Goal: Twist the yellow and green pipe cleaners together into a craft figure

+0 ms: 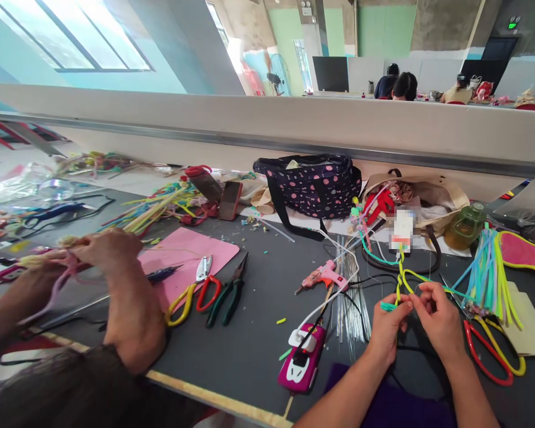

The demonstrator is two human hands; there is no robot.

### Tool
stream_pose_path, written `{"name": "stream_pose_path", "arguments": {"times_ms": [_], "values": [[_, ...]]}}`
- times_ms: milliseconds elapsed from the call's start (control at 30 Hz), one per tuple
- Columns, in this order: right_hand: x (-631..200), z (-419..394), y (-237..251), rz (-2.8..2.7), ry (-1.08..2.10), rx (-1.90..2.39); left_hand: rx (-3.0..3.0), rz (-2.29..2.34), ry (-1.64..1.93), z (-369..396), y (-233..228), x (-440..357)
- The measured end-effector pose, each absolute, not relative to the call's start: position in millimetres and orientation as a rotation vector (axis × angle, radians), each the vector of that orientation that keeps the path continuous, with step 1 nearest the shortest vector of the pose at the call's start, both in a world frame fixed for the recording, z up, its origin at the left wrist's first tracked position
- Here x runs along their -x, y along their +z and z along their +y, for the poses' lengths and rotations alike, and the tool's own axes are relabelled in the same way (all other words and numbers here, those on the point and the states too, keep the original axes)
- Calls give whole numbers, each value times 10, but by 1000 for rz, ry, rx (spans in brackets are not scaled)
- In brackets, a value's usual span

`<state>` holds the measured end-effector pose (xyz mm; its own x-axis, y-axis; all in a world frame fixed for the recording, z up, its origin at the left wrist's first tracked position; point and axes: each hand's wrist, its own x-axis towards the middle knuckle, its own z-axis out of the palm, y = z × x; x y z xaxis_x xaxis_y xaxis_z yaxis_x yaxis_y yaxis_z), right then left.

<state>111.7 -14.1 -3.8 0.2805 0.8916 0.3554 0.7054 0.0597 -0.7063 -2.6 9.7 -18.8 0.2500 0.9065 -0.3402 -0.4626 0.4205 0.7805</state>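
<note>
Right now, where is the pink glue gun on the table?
In the head view the pink glue gun lies mid-table on the dark mat, just left of the bundle of thin clear sticks and up-left of the person's left hand.

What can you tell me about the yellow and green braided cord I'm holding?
The braided cord looks like soft pipe-cleaner strands, yellow plaited with teal green. It runs up the dark table toward the beige bag. The left hand pinches its near end, where a teal tip sticks out; the right hand grips beside it. A loose yellow-green strand loops off rightward.
</note>
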Motion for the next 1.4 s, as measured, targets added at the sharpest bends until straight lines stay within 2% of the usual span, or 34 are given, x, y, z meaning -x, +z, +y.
{"name": "stream_pose_path", "arguments": {"times_ms": [167,667,933,1167,1400], "values": [[-1095,-140,-60,-1681,50,1641,-691,928,1019,75,-245,-19],[-1209,-147,-64,-1938,62,1744,-729,927,994,106,-281,-21],[-1341,-188,32,-1956,380,1745,-738,892,903,96,-234,-11],[-1372,-200,68,-1916,373,1756,-781,869,888,108,-211,12],[-1410,-213,127,-1840,579,1692,-720,847,833,106,-207,13]]}}
